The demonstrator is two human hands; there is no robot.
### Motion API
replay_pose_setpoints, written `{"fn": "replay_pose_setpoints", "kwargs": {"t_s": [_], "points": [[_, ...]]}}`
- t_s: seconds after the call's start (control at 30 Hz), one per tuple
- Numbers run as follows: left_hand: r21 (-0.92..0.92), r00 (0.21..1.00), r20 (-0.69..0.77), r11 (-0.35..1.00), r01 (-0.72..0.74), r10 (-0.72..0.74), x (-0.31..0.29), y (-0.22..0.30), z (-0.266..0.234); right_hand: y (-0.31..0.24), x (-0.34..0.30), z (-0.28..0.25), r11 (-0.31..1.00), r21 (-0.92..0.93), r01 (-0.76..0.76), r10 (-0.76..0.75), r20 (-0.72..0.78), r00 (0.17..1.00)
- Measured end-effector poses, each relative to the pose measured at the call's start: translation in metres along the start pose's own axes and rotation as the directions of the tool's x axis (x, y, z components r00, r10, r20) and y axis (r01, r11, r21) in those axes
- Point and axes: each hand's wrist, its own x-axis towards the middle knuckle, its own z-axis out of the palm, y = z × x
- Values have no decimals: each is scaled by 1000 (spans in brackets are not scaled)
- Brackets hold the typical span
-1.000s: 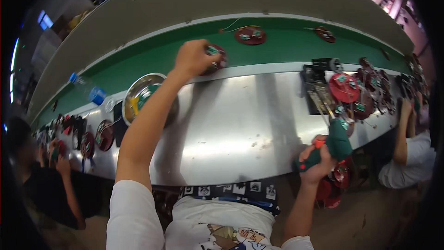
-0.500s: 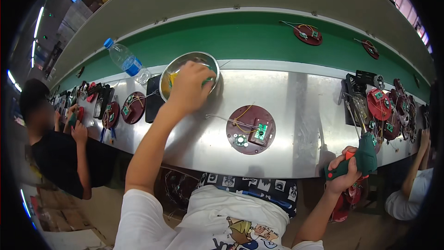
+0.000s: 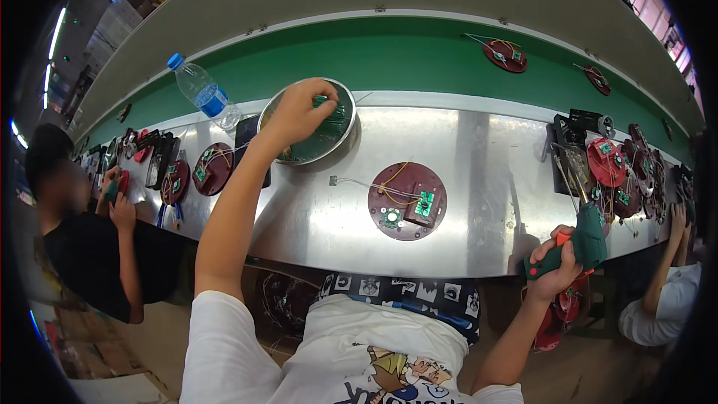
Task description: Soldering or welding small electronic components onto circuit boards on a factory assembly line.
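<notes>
My left hand (image 3: 301,111) is at the metal bowl (image 3: 323,157), its thumb and fingers drawn together over the far part of the opening. Green pieces (image 3: 329,129) lie inside the bowl; whatever sits between my fingertips is too small to make out. In my right hand (image 3: 555,273) is a green and black electric screwdriver (image 3: 587,243) with a red-orange trigger, its long bit pointing away over the bench. Between my hands, flat on the bench, rests a round dark red disc (image 3: 389,217) carrying a green circuit board (image 3: 425,204), a small round board and thin wires.
A water bottle (image 3: 206,93) leans behind the bowl. More red discs (image 3: 215,170) lie to the left, and another pile (image 3: 634,191) of them on the right beside black parts. Co-workers sit on both sides. A green ledge (image 3: 411,60) runs behind the metal bench.
My left hand has shifted slightly up and left over the bowl, and yellow wires seen there before are now hidden. The screwdriver stays in my right hand.
</notes>
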Motion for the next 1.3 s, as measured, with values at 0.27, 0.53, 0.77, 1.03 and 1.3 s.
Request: {"fn": "replay_pose_setpoints", "kwargs": {"t_s": [0.27,0.53,0.77,1.03,1.3], "points": [[-105,978,-79,977,185,-193,-5,-2,-4,0,-1,1,1000,-12,2,-1,92,996],[-348,960,-80,910,226,-268,-7,-6,4,0,-1,-5,1000,-22,-15,17,109,994],[-225,991,-136,973,-43,13,-47,110,23,-6,-29,6,988,-46,-148,155,307,939],[-108,943,-120,940,-325,312,-90,121,87,-7,-51,10,960,-218,-176,264,491,831],[-57,930,-189,942,-331,316,-94,118,98,-5,-41,10,924,-381,28,226,604,764]]}}
